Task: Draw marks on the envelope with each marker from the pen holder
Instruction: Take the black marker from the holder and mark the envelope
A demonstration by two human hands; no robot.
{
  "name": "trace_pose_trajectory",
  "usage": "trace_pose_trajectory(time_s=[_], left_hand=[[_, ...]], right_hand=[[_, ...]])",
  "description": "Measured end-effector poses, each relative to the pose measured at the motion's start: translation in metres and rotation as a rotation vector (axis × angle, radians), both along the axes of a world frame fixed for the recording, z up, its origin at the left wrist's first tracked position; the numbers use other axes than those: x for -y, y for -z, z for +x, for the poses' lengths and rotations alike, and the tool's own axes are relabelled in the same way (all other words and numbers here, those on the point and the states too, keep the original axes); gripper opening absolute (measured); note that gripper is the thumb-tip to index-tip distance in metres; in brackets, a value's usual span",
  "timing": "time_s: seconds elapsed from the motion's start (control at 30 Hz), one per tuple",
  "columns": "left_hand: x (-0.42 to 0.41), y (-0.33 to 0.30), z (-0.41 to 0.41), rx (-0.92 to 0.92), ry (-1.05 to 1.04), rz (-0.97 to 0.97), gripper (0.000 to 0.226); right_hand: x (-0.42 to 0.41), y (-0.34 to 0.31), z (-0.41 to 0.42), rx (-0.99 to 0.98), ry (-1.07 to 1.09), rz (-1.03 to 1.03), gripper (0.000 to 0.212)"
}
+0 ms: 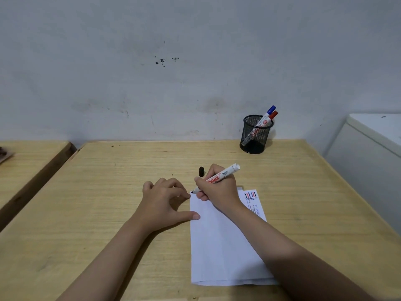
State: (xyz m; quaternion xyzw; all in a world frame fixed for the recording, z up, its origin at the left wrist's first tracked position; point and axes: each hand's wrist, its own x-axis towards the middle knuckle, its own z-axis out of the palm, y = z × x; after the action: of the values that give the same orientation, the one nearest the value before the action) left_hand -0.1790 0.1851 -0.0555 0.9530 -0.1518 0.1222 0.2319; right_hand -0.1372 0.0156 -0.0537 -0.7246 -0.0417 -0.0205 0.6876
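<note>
A white envelope (pixel 219 242) lies lengthwise on the wooden table (pixel 121 174), printed letterhead at its far right corner. My right hand (pixel 219 187) grips an uncapped black marker (pixel 219 175), its tip touching the envelope's far left corner. The marker's black cap (pixel 201 171) stands on the table just beyond my hands. My left hand (pixel 165 200) rests with fingers spread, fingertips and thumb pressing the envelope's left edge. A black mesh pen holder (pixel 256 134) at the back right holds a blue-capped marker (pixel 270 109) and a red-capped marker (pixel 273 114).
A grey-white wall stands right behind the table. A second wooden table (pixel 28 161) sits to the left across a narrow gap. A white cabinet (pixel 368 144) stands beside the table's right edge.
</note>
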Motion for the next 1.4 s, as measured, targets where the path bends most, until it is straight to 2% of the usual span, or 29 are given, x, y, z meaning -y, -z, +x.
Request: trace_pose_trajectory(time_s=[0.27, 0.53, 0.63, 0.77, 0.87, 1.03, 1.07, 1.1, 1.17, 1.27, 1.33, 1.4], left_hand=[[0.0, -0.001, 0.0, 0.026, 0.005, 0.093, 0.067], [0.002, -0.001, -0.001, 0.052, 0.001, 0.084, 0.062], [0.001, -0.002, -0.001, 0.042, -0.003, 0.079, 0.063], [0.001, 0.0, 0.0, 0.009, 0.0, 0.058, 0.062], [0.002, -0.002, 0.006, -0.076, 0.006, -0.039, 0.05], [0.014, -0.008, 0.033, -0.162, -0.071, -0.324, 0.018], [0.019, -0.01, 0.038, -0.176, -0.073, -0.376, 0.014], [0.024, -0.011, 0.044, -0.179, -0.065, -0.398, 0.019], [0.034, -0.011, 0.057, -0.182, -0.02, -0.328, 0.035], [0.044, -0.013, 0.071, -0.18, -0.036, -0.201, 0.028], [0.046, -0.018, 0.072, -0.198, -0.074, -0.333, 0.017], [0.045, -0.027, 0.07, -0.254, -0.09, -0.617, 0.009]], right_hand=[[-0.001, -0.001, 0.0, -0.011, -0.005, -0.051, 0.025], [0.001, -0.004, -0.002, -0.062, -0.021, -0.068, 0.028], [0.001, -0.004, -0.003, -0.054, 0.017, -0.007, 0.03], [0.002, -0.005, -0.003, -0.017, 0.177, 0.189, 0.029], [0.003, -0.005, -0.001, -0.041, 0.282, 0.318, 0.028], [0.005, -0.007, 0.0, -0.069, 0.411, 0.444, 0.021], [0.006, -0.008, 0.0, -0.059, 0.425, 0.455, 0.02], [0.006, -0.01, 0.0, -0.045, 0.435, 0.461, 0.02], [0.009, -0.015, 0.0, -0.016, 0.445, 0.449, 0.019], [0.016, -0.027, -0.004, 0.024, 0.439, 0.386, 0.02], [0.023, -0.034, -0.008, 0.052, 0.432, 0.348, 0.022], [0.03, -0.041, -0.012, 0.079, 0.416, 0.329, 0.025]])
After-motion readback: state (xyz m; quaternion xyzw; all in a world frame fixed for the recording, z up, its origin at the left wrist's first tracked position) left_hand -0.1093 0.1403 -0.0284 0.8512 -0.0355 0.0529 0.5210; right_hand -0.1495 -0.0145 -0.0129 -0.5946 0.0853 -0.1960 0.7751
